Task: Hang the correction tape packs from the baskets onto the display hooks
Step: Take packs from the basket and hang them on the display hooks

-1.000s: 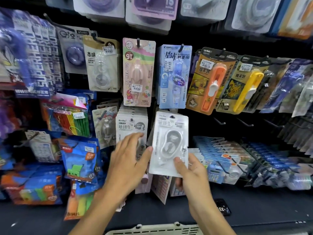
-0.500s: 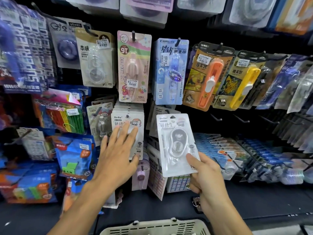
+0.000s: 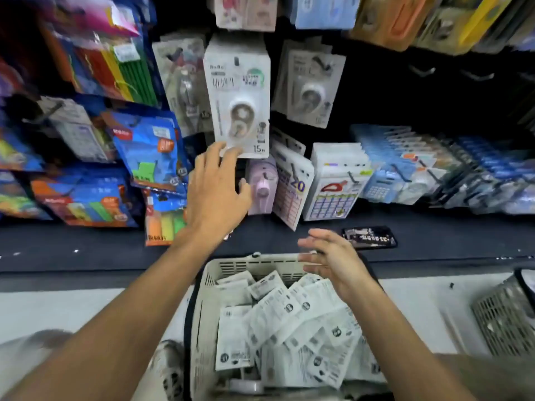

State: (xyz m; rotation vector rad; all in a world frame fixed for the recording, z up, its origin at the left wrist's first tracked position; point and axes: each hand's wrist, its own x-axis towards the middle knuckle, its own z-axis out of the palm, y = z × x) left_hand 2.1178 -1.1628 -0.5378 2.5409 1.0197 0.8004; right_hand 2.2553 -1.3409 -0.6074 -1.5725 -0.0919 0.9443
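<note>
Below hung packs (image 3: pixel 237 99), left hand (image 3: pixel 215 195) spread touching one, right hand (image 3: pixel 333 261) open, empty over basket (image 3: pixel 208 285), phone (image 3: pixel 369 237) beside.

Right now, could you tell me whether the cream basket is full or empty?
Fairly full: the basket holds a loose heap of white packs reaching near its rim.

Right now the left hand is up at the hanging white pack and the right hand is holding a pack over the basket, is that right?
Not quite. In the head view the right hand is open and holds nothing over the basket. The left hand is indeed up at the hanging white pack.
</note>
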